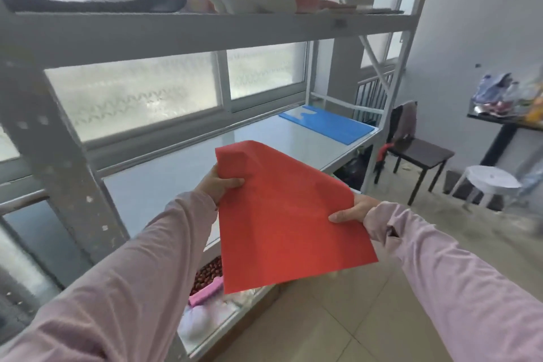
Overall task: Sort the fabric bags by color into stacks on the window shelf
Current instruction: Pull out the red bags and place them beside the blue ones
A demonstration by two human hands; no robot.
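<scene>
A flat red fabric bag (282, 220) hangs in the air in front of me, over the front edge of the pale window shelf (182, 173). My left hand (219, 185) grips its upper left edge, thumb on top. My right hand (357, 210) pinches its right edge. A blue fabric bag (330, 123) lies flat at the shelf's far right end, next to the window.
A grey metal rack upright (55, 161) stands close on my left. The upper shelf (205, 26) carries dark straps and white and red items. Below the window shelf sit red beads and a pink item (205, 292). A dark chair (417, 150) and a white stool (490, 181) stand at right.
</scene>
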